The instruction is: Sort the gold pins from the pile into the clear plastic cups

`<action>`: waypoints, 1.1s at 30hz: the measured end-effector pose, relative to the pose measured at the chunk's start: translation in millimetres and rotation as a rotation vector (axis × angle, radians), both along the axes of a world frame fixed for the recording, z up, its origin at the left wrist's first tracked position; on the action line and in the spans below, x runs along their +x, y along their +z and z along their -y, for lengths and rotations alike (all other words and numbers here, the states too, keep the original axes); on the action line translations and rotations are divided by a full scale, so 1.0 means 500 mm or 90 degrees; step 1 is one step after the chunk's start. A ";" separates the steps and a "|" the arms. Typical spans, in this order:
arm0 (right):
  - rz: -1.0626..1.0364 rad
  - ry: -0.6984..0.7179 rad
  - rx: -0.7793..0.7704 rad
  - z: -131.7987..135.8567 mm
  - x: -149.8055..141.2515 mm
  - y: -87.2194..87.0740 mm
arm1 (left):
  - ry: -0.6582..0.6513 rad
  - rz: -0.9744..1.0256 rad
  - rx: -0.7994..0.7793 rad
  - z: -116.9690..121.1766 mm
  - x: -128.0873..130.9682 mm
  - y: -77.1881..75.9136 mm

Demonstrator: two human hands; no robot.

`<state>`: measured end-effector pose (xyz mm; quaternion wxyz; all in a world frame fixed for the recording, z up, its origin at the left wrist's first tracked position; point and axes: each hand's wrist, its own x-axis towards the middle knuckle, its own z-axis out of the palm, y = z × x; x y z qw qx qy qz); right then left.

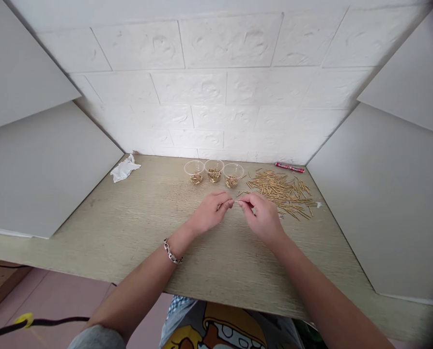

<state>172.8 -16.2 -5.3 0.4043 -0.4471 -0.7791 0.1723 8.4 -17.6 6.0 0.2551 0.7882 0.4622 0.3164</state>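
Observation:
My left hand (211,212) and my right hand (259,218) meet in front of me above the wooden-look tabletop (147,218). Their fingertips pinch a thin pale pin (236,201) from either end. Beyond my right hand lies a loose pile of brass pins (280,193), spread flat on the table. Three clear plastic cups (193,166) (214,165) (233,169) stand in a row at the back, each holding some brass pins. My hands touch neither the cups nor the pile. A silver chain bracelet (172,252) circles my left wrist.
A crumpled white tissue (125,169) lies at the back left, and a red-and-white packet (289,167) lies against the back wall. A white brick-patterned panel (220,87) rises behind the table, with grey side panels (372,203) (45,169) on both sides.

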 end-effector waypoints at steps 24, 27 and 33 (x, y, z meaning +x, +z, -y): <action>-0.085 0.016 -0.196 -0.006 -0.002 -0.002 | -0.064 -0.074 0.039 -0.003 -0.014 0.012; -0.122 -0.012 -0.202 -0.001 -0.011 -0.008 | -0.043 -0.073 0.035 -0.003 -0.011 0.011; -0.144 -0.049 -0.146 0.006 -0.023 -0.017 | -0.019 -0.042 0.001 -0.003 -0.008 0.007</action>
